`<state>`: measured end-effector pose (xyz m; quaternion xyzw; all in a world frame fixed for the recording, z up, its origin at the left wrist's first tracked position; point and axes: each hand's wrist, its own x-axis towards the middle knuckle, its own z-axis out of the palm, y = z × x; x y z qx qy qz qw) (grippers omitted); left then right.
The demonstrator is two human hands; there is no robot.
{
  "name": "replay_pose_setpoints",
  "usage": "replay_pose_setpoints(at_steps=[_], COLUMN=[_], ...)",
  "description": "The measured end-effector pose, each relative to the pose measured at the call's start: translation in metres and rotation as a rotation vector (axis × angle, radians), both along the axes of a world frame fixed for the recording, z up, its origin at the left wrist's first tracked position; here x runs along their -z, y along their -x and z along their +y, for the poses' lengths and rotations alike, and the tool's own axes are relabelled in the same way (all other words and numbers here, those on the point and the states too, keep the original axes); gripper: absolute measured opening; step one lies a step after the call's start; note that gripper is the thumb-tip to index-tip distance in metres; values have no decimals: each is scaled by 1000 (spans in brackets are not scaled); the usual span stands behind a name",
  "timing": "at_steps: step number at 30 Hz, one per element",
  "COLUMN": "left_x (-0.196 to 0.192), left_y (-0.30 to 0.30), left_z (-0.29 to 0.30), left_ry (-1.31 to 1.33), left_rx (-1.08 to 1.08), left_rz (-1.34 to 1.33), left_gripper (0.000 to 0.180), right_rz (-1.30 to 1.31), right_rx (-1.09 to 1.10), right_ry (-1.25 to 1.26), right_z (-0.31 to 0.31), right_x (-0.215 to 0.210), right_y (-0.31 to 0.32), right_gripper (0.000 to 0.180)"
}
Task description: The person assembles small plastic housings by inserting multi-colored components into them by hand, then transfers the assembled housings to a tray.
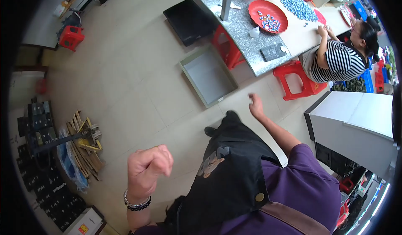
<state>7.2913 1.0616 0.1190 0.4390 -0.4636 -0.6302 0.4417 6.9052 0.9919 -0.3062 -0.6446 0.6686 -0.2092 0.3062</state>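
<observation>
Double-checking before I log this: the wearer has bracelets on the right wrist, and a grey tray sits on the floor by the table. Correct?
Not quite: the head view shows the bracelets at the left hand's wrist. The grey tray does sit on the floor by the table.

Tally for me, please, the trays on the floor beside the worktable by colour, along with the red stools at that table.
Gray tray: 1
Black tray: 1
Red stools: 2, one partly hidden
Total: 4
</observation>
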Motion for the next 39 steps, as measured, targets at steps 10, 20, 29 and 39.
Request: replay_pose_setpoints(at_steps=[10, 20, 29, 39], left_x=[74, 171, 151, 109], left_y=[-78, -198, -314, -468], left_z=[-29, -134, -249, -402], left_ry=[-65, -403, -178, -228], left_rx=[51, 128, 247, 492], left_rz=[-267, -238, -180, -269], left_gripper=[16, 15, 17, 18], right_rz=[314, -123, 36, -175], right_rx=[-489, 21, -42, 375], right_ry=[-813, -680, -727, -730], right_z=[70, -59, -160, -260], right_x=[62, 93, 54, 23], right_y=[-63, -260, -378, -517], right_gripper=[28, 27, 28, 28])
